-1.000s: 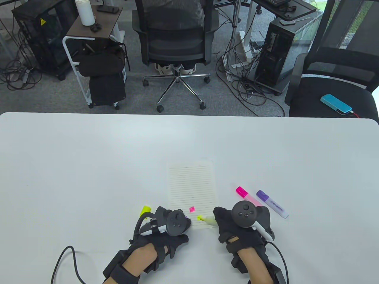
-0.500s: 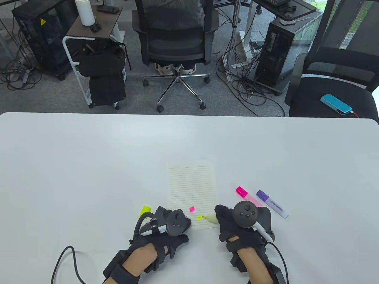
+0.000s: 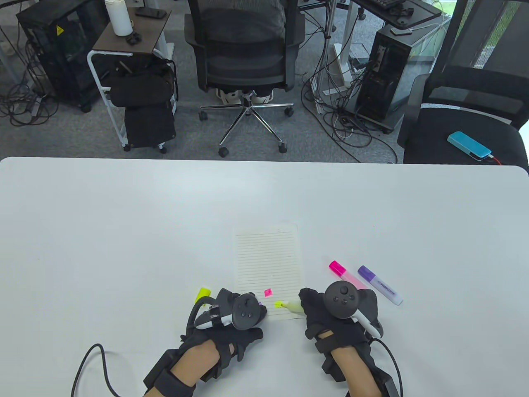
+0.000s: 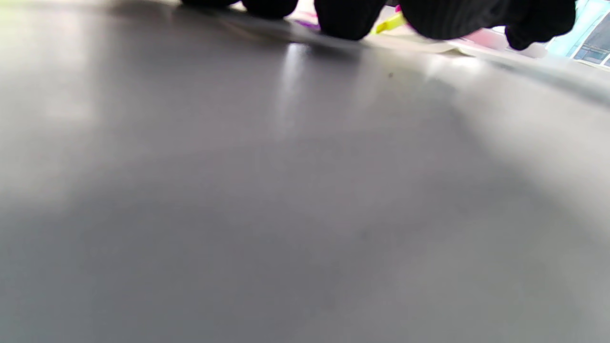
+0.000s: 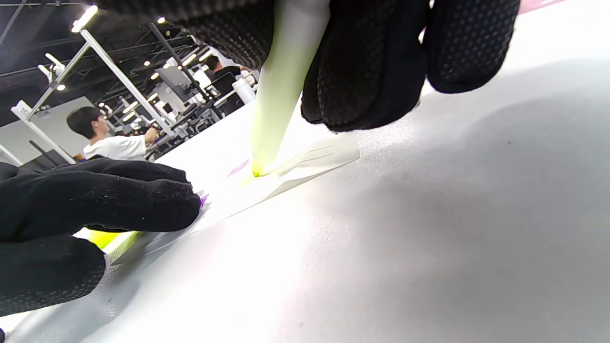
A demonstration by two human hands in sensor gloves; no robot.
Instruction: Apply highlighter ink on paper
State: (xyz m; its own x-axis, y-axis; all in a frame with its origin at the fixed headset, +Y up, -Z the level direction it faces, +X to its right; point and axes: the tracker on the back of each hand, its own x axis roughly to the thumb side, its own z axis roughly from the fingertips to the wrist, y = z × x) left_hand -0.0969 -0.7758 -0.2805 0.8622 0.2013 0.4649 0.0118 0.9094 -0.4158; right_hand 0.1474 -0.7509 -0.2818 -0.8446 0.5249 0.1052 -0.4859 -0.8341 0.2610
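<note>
1. On the white counter (image 3: 124,231), at 6 o'clock, a lined paper (image 3: 266,264) is laid flat.
2. A yellow highlighter (image 3: 292,306) is gripped by the right hand (image 3: 330,318), fingers closed round it, its tip pressed on the paper's near end beside a yellow mark (image 3: 278,304).
3. The paper's 7 o'clock corner is pressed by the left hand (image 3: 231,326); nothing is seen held.
4. Pink highlighter (image 3: 345,274) and purple highlighter (image 3: 379,285) are seen at 3 o'clock of the paper.
</note>
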